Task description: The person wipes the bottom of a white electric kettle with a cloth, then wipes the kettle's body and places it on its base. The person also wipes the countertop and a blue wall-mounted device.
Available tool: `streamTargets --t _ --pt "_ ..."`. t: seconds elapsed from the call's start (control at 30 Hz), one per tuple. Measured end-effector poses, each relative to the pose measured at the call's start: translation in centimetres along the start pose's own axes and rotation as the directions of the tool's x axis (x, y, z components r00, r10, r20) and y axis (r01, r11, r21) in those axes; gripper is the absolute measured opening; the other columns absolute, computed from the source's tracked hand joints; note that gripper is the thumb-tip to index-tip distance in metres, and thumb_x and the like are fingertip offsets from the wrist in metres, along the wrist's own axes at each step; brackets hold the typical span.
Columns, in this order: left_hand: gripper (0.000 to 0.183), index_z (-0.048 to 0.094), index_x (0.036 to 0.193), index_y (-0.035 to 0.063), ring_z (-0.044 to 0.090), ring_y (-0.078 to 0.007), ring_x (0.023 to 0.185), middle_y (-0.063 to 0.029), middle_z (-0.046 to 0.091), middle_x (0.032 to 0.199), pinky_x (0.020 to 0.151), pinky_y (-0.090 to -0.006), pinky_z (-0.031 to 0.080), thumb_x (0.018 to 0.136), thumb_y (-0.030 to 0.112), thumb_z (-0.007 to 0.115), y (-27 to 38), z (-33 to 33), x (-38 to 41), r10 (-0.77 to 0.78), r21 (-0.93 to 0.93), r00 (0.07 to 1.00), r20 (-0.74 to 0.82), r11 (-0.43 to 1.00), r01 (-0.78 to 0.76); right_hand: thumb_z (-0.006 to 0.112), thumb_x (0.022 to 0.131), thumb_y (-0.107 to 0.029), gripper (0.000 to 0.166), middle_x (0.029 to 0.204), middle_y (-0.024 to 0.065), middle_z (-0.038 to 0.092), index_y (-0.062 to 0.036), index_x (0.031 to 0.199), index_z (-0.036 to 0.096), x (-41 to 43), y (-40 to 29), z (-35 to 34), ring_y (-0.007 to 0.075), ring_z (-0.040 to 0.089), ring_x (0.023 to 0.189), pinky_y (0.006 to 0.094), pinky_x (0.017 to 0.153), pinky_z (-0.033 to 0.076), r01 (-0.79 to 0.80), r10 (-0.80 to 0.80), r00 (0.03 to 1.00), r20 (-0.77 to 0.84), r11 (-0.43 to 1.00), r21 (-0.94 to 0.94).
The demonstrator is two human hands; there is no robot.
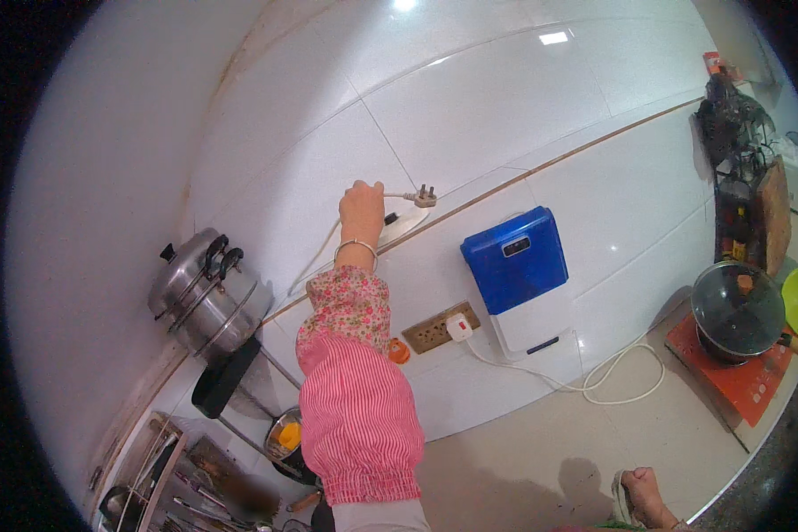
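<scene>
My left hand (364, 209), with a bangle at the wrist and a pink striped and floral sleeve, reaches up to the ledge on the tiled wall. It is closed on a white power cord (392, 195), whose three-pin plug (425, 196) sticks out to the right of the fist. Behind the wrist, a white lid-like object with a black knob (391, 218) lies on the ledge. At the lower right, my right hand (642, 489) is closed on a bunched pale cloth (620, 499) above the counter.
A steel steamer pot (223, 299) stands at the left above a utensil rack (166, 465). A blue and white box (519, 266) hangs on the wall beside a socket strip (432, 329) with a plugged white cord. A lidded pan (738, 312) sits on a red induction cooker (731, 379) at the right.
</scene>
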State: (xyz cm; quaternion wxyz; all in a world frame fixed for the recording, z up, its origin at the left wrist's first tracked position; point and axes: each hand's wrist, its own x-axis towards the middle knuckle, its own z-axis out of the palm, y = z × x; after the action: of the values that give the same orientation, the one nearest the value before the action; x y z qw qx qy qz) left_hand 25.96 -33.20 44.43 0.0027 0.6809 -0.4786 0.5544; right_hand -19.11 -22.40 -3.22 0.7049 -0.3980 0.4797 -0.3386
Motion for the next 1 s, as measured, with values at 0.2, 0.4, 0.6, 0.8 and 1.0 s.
streamTargets --t 0.2,0.4,0.6,0.8,1.0 --pt "0.018 0.055 0.098 0.0032 0.061 -0.0314 0.076 -0.0178 0.057 0.085 0.064 -0.0359 0.052 0.082 0.007 0.047 -2.6 6.3 -2.7 -0.127 -0.157 0.986 0.107 0.977 0.143 0.056 0.073 -0.009 0.034 0.042 -0.0022 0.039 -0.0106 0.044 0.04 -0.3 -0.3 0.5 0.0107 0.035 0.034 0.0271 0.033 0.027 -0.04 0.039 0.997 -0.072 0.999 -0.006" --pt "0.019 0.059 0.095 0.0037 0.062 -0.0316 0.076 -0.02 0.059 0.083 0.065 -0.0374 0.051 0.079 0.005 0.05 -1.9 3.9 -2.1 -0.111 -0.178 0.994 0.003 0.978 0.11 0.059 0.073 -0.016 0.027 0.047 -0.0013 0.039 -0.0127 0.052 0.043 -1.4 -1.8 1.3 0.0123 0.035 0.042 0.0308 0.041 0.03 0.08 -0.077 0.996 -0.035 0.994 0.074" --pt "0.015 0.066 0.078 0.0063 0.061 -0.0305 0.084 -0.0175 0.061 0.086 0.076 -0.041 0.048 0.076 0.006 0.051 -4.4 10.5 -1.1 -0.22 -0.33 0.975 0.023 0.919 0.215 0.057 0.081 -0.024 0.021 0.059 -0.0021 0.045 -0.014 0.063 0.05 -0.3 -0.8 0.3 0.0101 0.035 0.051 0.0317 0.048 0.032 -0.049 0.071 0.992 0.108 0.979 -0.196" --pt "0.017 0.065 0.083 0.0068 0.062 -0.0306 0.079 -0.014 0.064 0.082 0.066 -0.0394 0.051 0.078 0.011 0.049 -3.9 6.3 -2.7 -0.042 -0.099 0.995 -0.093 0.995 0.033 0.051 0.077 -0.009 0.031 0.048 -0.0068 0.037 -0.0082 0.047 0.042 -1.5 -2.4 1.2 0.0047 0.031 0.042 0.0244 0.038 0.022 0.027 -0.01 0.995 0.102 0.986 -0.165" --pt "0.018 0.065 0.095 0.0142 0.062 -0.0266 0.078 -0.0104 0.065 0.088 0.068 -0.0358 0.05 0.083 0.022 0.054 -4.8 -1.8 -7.8 -0.207 -0.289 0.978 -0.011 0.937 0.195 0.052 0.079 -0.011 0.035 0.049 -0.0076 0.034 -0.0093 0.047 0.039 -1.7 -1.3 1.8 0.004 0.029 0.044 0.0242 0.039 0.021 0.032 -0.006 0.985 0.17 0.989 -0.148"
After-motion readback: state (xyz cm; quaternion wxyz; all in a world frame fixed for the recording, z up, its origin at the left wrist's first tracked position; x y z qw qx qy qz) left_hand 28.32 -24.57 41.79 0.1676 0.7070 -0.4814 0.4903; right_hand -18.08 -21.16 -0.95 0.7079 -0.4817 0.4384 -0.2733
